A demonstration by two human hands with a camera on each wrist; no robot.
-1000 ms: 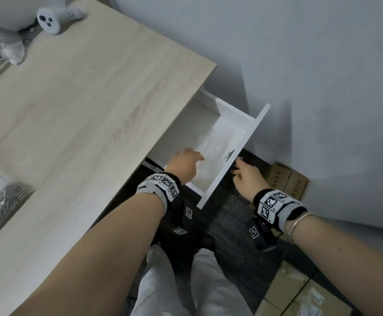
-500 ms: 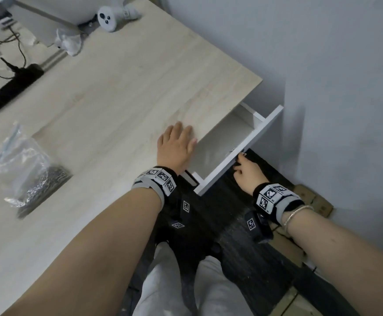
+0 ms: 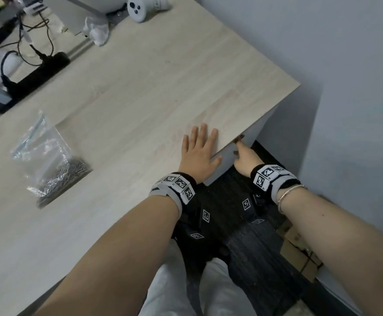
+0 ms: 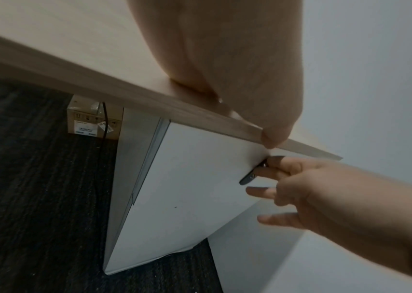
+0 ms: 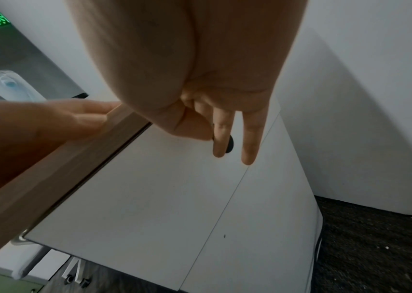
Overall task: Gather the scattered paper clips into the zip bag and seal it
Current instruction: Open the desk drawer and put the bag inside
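Handle (image 4: pixel 251 174) pinched, wrist views only.

- The drawer (image 4: pixel 195 190), open a second ago, is now shut under the desk (image 3: pixel 140 92).
- The left hand (image 3: pixel 199 153) (earlier inside it) lies flat on top.

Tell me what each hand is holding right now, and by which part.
The right hand pinches the dark drawer handle on the white drawer front, thumb and forefinger at its upper end. The left hand holds nothing; it rests flat on the desk.
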